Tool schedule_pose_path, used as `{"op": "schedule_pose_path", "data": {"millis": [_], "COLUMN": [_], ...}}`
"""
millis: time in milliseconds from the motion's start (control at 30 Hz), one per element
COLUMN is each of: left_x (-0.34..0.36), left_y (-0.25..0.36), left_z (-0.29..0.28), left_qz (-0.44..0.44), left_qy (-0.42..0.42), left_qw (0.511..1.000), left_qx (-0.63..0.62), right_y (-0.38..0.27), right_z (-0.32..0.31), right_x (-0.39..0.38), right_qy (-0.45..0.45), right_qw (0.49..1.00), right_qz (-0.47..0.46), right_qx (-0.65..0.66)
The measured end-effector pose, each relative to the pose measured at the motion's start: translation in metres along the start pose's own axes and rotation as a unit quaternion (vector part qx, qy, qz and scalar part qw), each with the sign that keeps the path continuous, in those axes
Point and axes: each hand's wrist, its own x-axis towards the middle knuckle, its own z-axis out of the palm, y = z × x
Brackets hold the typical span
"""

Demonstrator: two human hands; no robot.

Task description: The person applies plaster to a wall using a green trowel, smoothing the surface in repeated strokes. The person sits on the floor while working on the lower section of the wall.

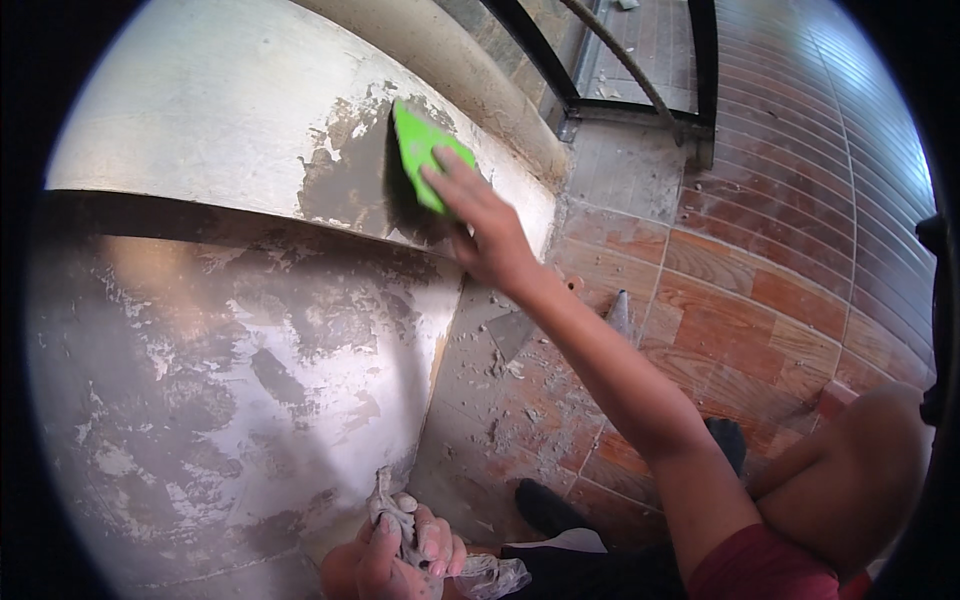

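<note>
My right hand [478, 215] reaches up and across, its fingers closed on a bright green flat plastic scraper [418, 150]. The scraper rests against a pale ledge [220, 110], over a patch of grey filler [345, 180] with ragged edges. Low in the picture, my left hand [385, 565] grips a crumpled, grey-smeared plastic bag [393, 515]. A clear end of the bag hangs out beside the fingers. Below the ledge, the wall [270, 370] shows blotchy grey filler on white.
Crumbs and flakes of debris [515, 395] lie on the wood-patterned tiles [720, 290]. A grey flat piece [510, 335] and a pale pointed object [620, 312] are on the floor beneath my right forearm. A black metal frame [640, 105] stands at the top, with a rope or cable across it.
</note>
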Motion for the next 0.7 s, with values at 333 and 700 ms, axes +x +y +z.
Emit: {"op": "schedule_pose_path", "data": {"millis": [333, 700], "left_x": [0.004, 0.014], "left_y": [-0.001, -0.002], "left_z": [0.001, 0.001], "left_qz": [0.015, -0.045], "left_qy": [0.083, 0.036], "left_qw": [0.995, 0.998], "left_qx": [0.054, 0.021], "right_y": [-0.052, -0.005], "right_z": [0.021, -0.035], "right_x": [-0.088, -0.052], "right_qy": [-0.103, 0.253], "right_qw": [0.993, 0.953], "right_qz": [-0.049, 0.152], "right_qx": [0.024, -0.067]}}
